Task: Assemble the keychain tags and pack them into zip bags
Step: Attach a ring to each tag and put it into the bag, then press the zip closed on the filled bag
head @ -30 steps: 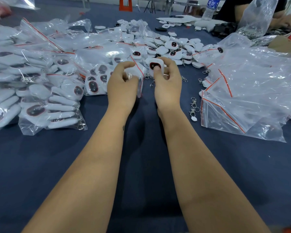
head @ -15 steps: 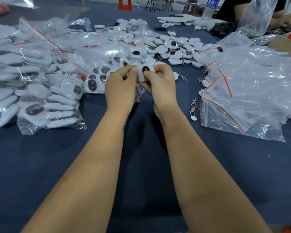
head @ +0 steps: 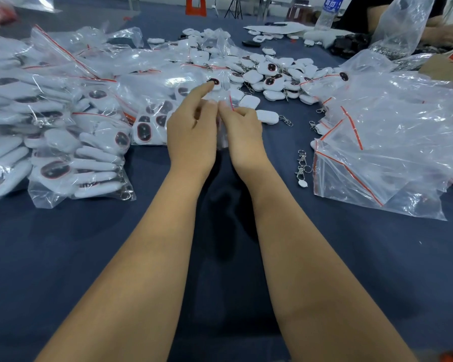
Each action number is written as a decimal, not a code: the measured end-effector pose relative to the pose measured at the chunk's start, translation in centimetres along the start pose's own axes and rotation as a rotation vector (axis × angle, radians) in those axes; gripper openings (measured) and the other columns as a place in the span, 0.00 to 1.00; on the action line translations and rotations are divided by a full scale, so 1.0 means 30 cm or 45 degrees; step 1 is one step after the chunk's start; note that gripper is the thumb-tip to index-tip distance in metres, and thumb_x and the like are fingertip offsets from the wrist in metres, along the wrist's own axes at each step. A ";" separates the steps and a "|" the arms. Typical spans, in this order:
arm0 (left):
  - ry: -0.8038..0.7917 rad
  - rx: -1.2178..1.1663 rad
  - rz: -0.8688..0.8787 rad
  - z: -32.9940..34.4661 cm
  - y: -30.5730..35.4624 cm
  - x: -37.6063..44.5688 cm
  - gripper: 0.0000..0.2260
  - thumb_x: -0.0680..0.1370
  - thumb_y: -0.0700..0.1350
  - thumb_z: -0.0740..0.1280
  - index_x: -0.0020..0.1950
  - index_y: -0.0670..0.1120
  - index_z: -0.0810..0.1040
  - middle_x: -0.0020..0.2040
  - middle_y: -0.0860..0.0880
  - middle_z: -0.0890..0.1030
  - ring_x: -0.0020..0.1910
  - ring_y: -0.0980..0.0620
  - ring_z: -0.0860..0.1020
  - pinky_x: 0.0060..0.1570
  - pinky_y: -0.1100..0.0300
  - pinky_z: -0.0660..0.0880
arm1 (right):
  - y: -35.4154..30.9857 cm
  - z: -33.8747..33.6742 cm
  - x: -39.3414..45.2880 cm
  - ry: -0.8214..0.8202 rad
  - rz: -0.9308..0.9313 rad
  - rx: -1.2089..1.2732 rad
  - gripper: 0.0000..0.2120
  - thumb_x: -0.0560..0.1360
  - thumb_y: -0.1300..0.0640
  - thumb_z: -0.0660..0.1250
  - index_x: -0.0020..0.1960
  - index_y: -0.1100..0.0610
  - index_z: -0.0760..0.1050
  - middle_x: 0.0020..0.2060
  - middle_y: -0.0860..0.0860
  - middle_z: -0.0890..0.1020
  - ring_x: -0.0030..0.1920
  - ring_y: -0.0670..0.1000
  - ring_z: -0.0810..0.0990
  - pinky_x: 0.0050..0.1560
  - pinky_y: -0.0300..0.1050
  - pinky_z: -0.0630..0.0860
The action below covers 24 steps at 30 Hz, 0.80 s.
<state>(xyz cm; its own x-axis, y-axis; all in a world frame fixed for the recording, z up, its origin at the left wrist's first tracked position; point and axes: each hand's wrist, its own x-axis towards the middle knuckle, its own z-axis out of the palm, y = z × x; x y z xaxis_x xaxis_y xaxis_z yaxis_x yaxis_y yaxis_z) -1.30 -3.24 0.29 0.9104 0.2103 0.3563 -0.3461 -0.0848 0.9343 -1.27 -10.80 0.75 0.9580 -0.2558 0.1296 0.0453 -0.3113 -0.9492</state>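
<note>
white tags — navy tablecloth

Filled bags left; empty bags right

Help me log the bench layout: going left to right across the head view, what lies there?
Filled zip bags → left hand → right hand → loose clasps → empty zip bags.

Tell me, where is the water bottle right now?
The water bottle stands at the far right end of the table, beyond the loose white tags, beside white papers, near another person's arm.
</note>
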 end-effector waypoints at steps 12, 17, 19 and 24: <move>0.272 0.185 0.204 -0.020 -0.010 0.022 0.15 0.74 0.36 0.57 0.54 0.46 0.79 0.51 0.52 0.76 0.52 0.56 0.75 0.53 0.70 0.69 | 0.040 -0.034 0.036 0.158 -0.018 0.337 0.12 0.81 0.64 0.61 0.61 0.61 0.80 0.57 0.50 0.83 0.60 0.47 0.79 0.67 0.42 0.72; 0.222 0.452 0.154 -0.026 -0.025 0.030 0.14 0.75 0.38 0.59 0.56 0.46 0.80 0.59 0.51 0.76 0.62 0.52 0.69 0.53 0.77 0.60 | 0.039 -0.062 0.045 0.358 -0.064 0.763 0.09 0.80 0.65 0.63 0.54 0.56 0.81 0.47 0.45 0.84 0.53 0.45 0.82 0.63 0.43 0.77; 0.182 0.491 0.049 -0.026 -0.033 0.032 0.14 0.78 0.41 0.60 0.61 0.47 0.77 0.63 0.51 0.75 0.65 0.51 0.69 0.59 0.68 0.63 | 0.042 -0.083 0.057 0.455 -0.061 0.859 0.09 0.80 0.66 0.65 0.52 0.56 0.81 0.43 0.43 0.84 0.49 0.42 0.82 0.57 0.38 0.78; 0.074 0.419 -0.145 -0.022 -0.035 0.026 0.17 0.79 0.46 0.57 0.68 0.50 0.72 0.55 0.52 0.80 0.50 0.54 0.75 0.49 0.59 0.69 | 0.048 -0.119 0.074 0.524 0.087 1.189 0.05 0.79 0.64 0.67 0.52 0.57 0.80 0.43 0.48 0.84 0.40 0.42 0.83 0.42 0.37 0.79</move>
<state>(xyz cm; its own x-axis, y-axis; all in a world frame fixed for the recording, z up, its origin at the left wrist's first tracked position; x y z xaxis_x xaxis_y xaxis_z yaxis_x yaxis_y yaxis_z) -0.39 -2.35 -0.42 0.9211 0.2910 0.2587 -0.1431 -0.3650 0.9200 -0.08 -15.10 0.69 0.8034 -0.5954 -0.0120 0.3650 0.5082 -0.7801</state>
